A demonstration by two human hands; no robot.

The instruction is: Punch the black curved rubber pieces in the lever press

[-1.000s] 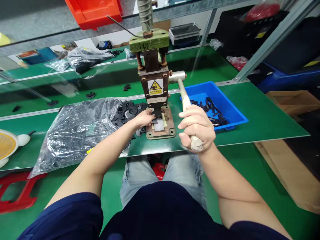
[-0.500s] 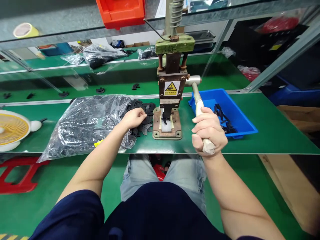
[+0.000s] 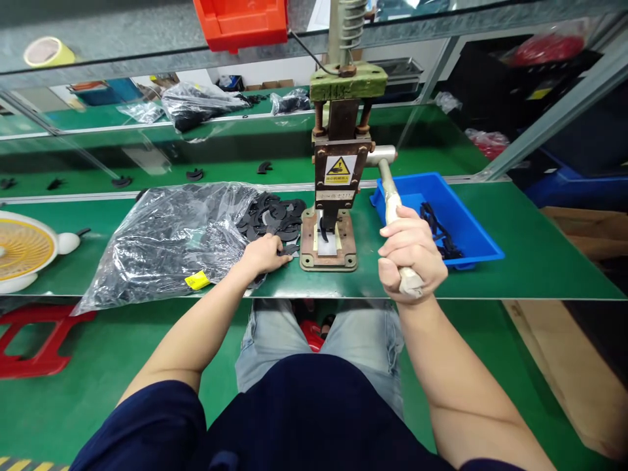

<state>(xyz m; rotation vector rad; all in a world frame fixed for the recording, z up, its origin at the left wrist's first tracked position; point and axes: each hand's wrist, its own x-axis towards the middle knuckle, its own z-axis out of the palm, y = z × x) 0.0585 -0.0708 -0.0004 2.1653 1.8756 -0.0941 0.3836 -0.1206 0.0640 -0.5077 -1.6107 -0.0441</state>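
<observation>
The left hand (image 3: 265, 254) lies at the near edge of the loose black pieces (image 3: 275, 212), its fingers half curled; whether they pinch one I cannot tell. The right hand (image 3: 409, 252) is wrapped round the taped lever (image 3: 391, 193). Between the hands, a bit farther off, one curved piece (image 3: 323, 232) sits under the press (image 3: 338, 157). To do this well, I would lift a single piece by its edge and hold the lever steady whenever left fingers come near the press. The left hand hides the pieces beneath it, glare blurs what fills the plastic bag (image 3: 171, 242) beside it, and the right hand partly covers the blue bin (image 3: 468, 222) behind.
</observation>
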